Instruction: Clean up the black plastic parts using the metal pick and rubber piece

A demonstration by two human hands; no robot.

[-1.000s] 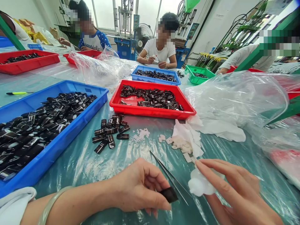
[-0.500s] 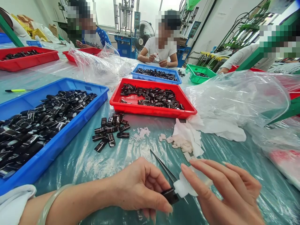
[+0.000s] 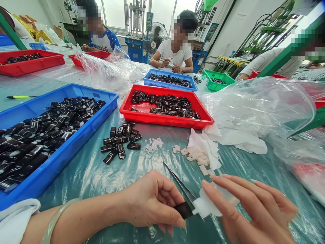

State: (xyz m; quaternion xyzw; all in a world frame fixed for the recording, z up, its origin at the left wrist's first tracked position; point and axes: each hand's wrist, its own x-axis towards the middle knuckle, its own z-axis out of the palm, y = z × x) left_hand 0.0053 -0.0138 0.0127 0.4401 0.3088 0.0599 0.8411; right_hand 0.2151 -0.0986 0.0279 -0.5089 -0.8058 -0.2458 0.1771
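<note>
Between the thumb and fingers of my left hand (image 3: 154, 203) is a small flat black part (image 3: 183, 210). My right hand (image 3: 251, 210) has its fingers stretched over a translucent white piece (image 3: 204, 204) with a wavy edge; my thumb is hidden. The narrow end of this white piece meets the end of the black part. A thin pointed metal tool, like tweezers (image 3: 177, 179), slants on the table behind the white piece. Ahead of my left hand lies a loose pile of black parts (image 3: 120, 140), beside white scraps (image 3: 153, 144) and small pale tabs (image 3: 203, 169).
A blue tray (image 3: 83, 135) of black parts stands at left, a red tray (image 3: 165, 122) ahead. Crumpled white cloth (image 3: 203, 145) and clear plastic bags (image 3: 259, 105) spread at right. Across the table sit co-workers (image 3: 175, 51) with further trays. Clear film covers the green table.
My right hand and the white piece have shifted slightly right. My left hand keeps its grip on the black part, which has turned slightly.
</note>
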